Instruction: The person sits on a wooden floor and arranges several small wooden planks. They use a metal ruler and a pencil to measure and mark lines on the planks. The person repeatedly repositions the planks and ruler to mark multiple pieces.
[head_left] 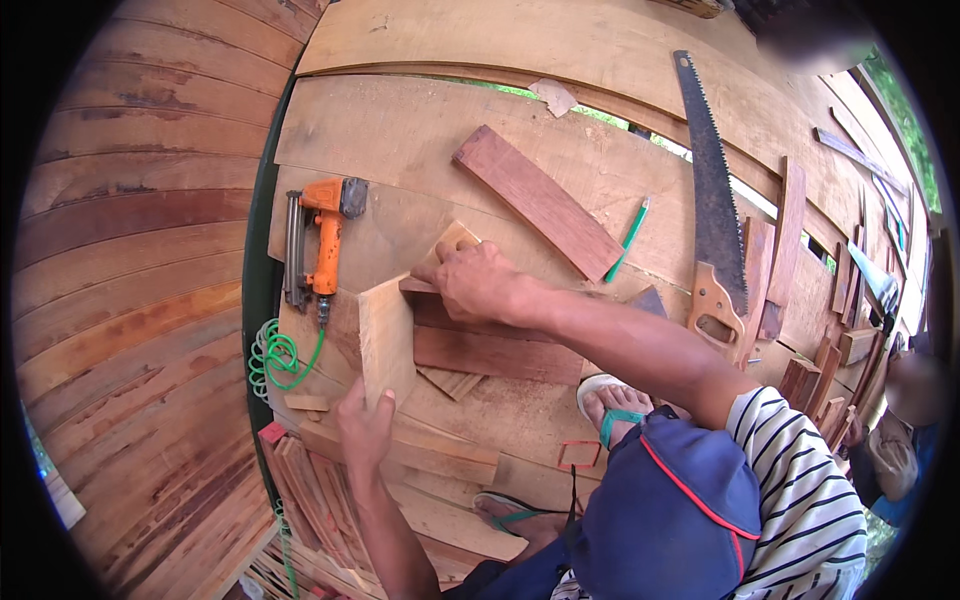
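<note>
A pale wooden board stands on edge, tilted, at the centre. My left hand is closed on its lower near end, the thumb on its face. My right hand is closed at the board's far end, on a reddish-brown board that meets the pale one. Just beyond those fingers, a second pale piece of wood shows. Whether these pieces are fastened together, I cannot tell. Below the right forearm lies another reddish-brown board.
An orange nail gun with a green coiled hose lies left, beside a plank wall. Farther off are a loose reddish board, a green pencil and a handsaw. Wood offcuts lie right; sandalled feet are near.
</note>
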